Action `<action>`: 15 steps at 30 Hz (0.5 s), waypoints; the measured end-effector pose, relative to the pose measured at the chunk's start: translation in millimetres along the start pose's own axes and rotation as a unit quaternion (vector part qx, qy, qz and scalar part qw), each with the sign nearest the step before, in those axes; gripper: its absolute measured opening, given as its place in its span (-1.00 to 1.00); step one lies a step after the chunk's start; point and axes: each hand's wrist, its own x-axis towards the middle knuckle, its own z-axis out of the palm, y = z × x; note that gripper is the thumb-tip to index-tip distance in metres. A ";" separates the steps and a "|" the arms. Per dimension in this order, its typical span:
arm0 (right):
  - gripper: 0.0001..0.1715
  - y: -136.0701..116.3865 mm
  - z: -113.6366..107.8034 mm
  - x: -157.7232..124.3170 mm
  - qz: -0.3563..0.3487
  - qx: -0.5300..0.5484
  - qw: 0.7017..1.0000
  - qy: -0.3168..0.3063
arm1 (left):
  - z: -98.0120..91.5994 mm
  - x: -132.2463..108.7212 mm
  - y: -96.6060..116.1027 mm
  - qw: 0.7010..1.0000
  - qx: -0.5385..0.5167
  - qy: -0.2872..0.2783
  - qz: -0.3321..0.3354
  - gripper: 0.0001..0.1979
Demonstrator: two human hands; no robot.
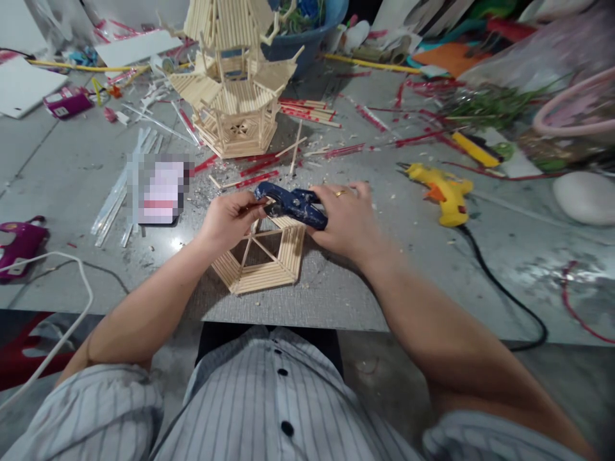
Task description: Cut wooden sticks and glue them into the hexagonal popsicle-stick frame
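My right hand (343, 218) grips a dark blue hand cutter (288, 202) by its handles, its jaws pointing left. My left hand (230, 218) is closed in a pinch at the jaw end; what lies between its fingertips is hidden. Just below both hands, a hexagonal frame of thin wooden sticks (266, 278) lies flat on the table, with thin spokes crossing its open middle. The hands and cutter cover its far side. Farther back stands a tiered pavilion model of the same sticks (235, 96).
A yellow glue gun (444, 192) with a black cord lies to the right. On the left are a blurred phone (163, 192), clear glue sticks (115, 186) and a purple tool (22, 246). Red-wrapped sticks (312, 112) and scraps litter the back near a blue basin (307, 38).
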 end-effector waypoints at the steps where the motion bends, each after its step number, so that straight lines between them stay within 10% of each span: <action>1: -0.40 -0.4 -0.4 0.0 0.001 -0.001 1.000 -0.005 | 0.0 0.1 -0.2 1.000 0.001 -0.001 0.001 -0.83; 15: -0.45 -0.9 -0.2 -0.5 -0.007 0.021 1.000 -0.008 | -0.2 -1.1 -0.7 1.000 0.018 -0.003 0.006 -0.80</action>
